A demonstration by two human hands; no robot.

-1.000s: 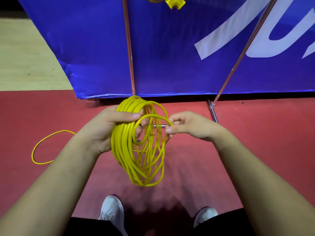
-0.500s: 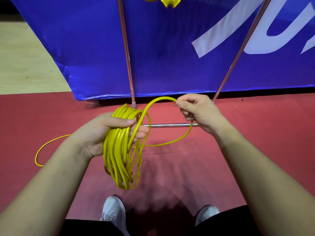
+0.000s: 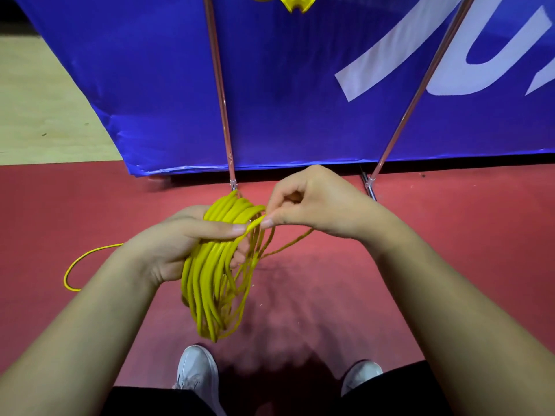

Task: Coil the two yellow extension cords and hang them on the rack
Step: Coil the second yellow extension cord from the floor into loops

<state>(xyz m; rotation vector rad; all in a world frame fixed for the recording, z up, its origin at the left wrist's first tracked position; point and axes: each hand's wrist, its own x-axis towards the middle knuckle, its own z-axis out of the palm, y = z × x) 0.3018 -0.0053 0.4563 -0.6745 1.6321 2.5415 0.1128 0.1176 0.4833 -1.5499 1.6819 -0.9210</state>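
Two hands work one yellow coil in front of the rack.

In the head view, your left hand (image 3: 180,241) wraps fingers and thumb round the top of the coiled yellow extension cord (image 3: 213,274). The coil hangs above the red floor (image 3: 450,250), between your white shoes (image 3: 196,370) and the foot of the rack (image 3: 220,94). Your right hand (image 3: 318,205) pinches a single strand of that cord between thumb and fingertips, just beside the left thumb at the coil's top. That strand runs off beneath the right wrist. A loose tail (image 3: 99,249) of the cord lies curved on the red floor toward its left edge and disappears behind your left forearm. A blue banner (image 3: 300,85) stands behind the rack's two slanted metal poles. A yellow plug (image 3: 295,3) with a bit of yellow cord shows at the top edge, near the left pole.
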